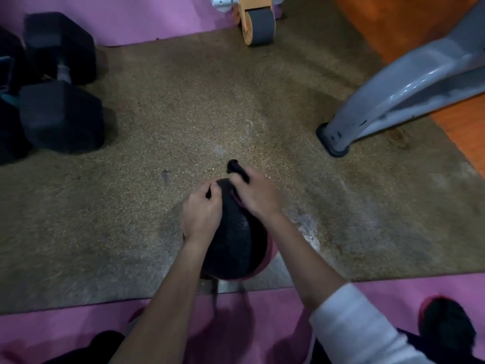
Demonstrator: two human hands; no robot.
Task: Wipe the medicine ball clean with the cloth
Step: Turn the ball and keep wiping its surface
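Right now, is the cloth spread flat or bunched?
Bunched: the cloth is gripped in the right hand, one dark end sticking out beyond the medicine ball.

We see a brown speckled rubber floor mat (162,106) filling most of the view, with pale scuffed streaks near its middle and right. At its left edge sit black hexagonal dumbbells (59,82), one with a short metal handle showing between its heads (the others are cut off by the frame). At the mat's far edge stands a wooden ab roller with a grey wheel (258,24). A grey curved metal machine leg (409,82) plants its dark foot near the right edge. Pink matting (236,324) borders the near edge, and orange flooring (393,19) lies beyond the far right corner.
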